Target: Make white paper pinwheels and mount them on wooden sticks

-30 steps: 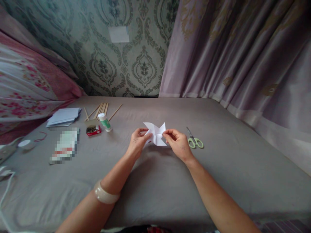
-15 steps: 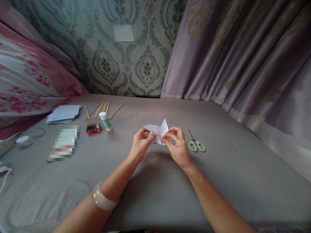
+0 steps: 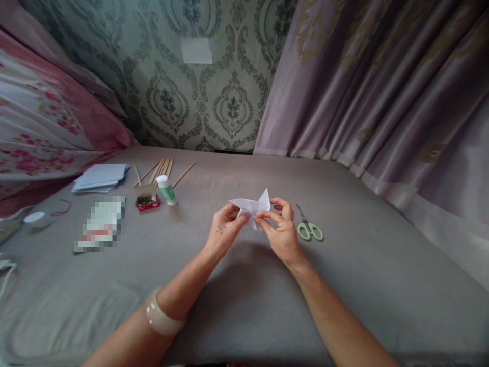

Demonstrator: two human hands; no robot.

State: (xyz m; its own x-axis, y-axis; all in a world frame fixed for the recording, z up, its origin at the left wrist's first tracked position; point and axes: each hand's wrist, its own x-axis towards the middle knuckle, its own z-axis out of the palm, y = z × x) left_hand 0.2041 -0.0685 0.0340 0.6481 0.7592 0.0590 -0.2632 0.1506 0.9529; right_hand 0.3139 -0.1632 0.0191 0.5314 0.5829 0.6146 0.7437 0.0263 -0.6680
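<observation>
A folded white paper pinwheel [image 3: 250, 205] is held up over the bed-like surface, its points sticking out to the upper left and upper right. My left hand [image 3: 225, 227] is closed on its left side, thumb in front and fingers behind. At the pinwheel's middle, the thumb and forefinger of my right hand [image 3: 281, 229] pinch together. A tiny glint shows at those fingertips, too small to name. Right of my right hand lie green-handled scissors [image 3: 310, 231], blades pointing away.
To the left stand a white-and-green glue stick [image 3: 167, 190] and an open red box [image 3: 147, 201] of small metal pieces. Behind them lie several wooden sticks [image 3: 162, 171]. Farther left are stacked white paper [image 3: 100, 177], a blurred-out packet [image 3: 101, 224] and a white roll [image 3: 37, 219].
Both hands and the pinwheel have shifted slightly to the right, and the pinwheel has tilted a little. The grip looks the same.
</observation>
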